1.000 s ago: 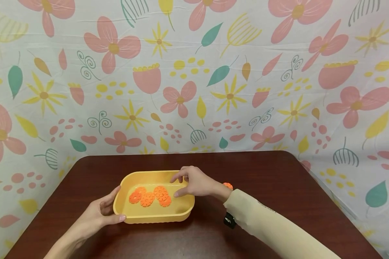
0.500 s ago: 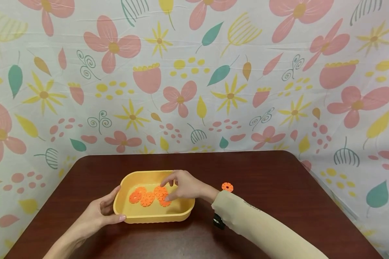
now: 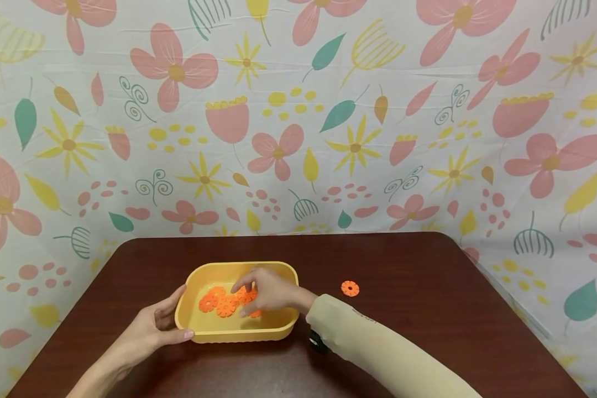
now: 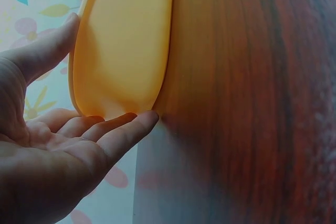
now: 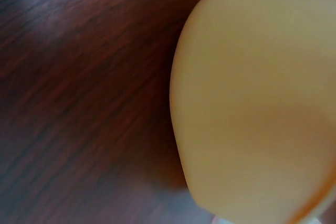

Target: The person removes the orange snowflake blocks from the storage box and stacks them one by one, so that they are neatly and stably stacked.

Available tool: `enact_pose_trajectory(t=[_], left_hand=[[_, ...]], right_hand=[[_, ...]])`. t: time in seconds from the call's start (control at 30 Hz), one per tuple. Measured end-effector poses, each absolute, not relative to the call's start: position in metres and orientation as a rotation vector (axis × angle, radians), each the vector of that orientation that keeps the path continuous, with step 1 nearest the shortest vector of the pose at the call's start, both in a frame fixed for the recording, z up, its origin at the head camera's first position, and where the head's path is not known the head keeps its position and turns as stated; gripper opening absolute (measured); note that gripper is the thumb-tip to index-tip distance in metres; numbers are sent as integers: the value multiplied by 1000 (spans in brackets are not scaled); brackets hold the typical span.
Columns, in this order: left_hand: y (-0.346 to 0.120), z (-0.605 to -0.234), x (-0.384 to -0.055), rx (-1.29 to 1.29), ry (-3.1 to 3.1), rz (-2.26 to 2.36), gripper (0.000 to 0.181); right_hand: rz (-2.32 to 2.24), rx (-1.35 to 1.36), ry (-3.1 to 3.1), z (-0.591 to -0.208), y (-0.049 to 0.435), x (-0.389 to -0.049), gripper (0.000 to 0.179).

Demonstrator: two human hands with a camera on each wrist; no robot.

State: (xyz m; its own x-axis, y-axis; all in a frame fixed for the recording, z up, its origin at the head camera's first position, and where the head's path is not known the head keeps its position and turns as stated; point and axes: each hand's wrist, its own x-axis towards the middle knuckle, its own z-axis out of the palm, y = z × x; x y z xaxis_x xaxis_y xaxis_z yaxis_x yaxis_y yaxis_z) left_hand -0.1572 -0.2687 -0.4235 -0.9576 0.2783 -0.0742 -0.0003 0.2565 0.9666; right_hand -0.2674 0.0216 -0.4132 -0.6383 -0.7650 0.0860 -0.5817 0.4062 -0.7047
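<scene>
In the head view a yellow plastic basin stands left of the table's middle. My left hand holds its left end, thumb at the near corner and fingers along the side; the left wrist view shows this hand against the basin's end. Several orange notched plastic discs lie inside. Above them is my right hand, its thumb and index finger apart, partly covering the right-hand discs. Whether it touches any is unclear. The basin's outer wall fills much of the right wrist view, where no fingers show.
One more orange notched disc lies on the dark brown table, right of the basin. Behind the table hangs a white cloth with a flower print. A dark wrist device sits below the right sleeve.
My right hand has moved left and slightly down over the discs in the basin. The lone disc, formerly partly covered by the right arm, is in full sight. The left hand stays put.
</scene>
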Motion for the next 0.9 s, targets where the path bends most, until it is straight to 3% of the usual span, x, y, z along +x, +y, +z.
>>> enact_pose_trajectory(t=[0.9], left_hand=[[-268,-422,-156,235,2302,1757,101]], right_hand=[[-918,-1162,2477,-431,-4,-277,48]])
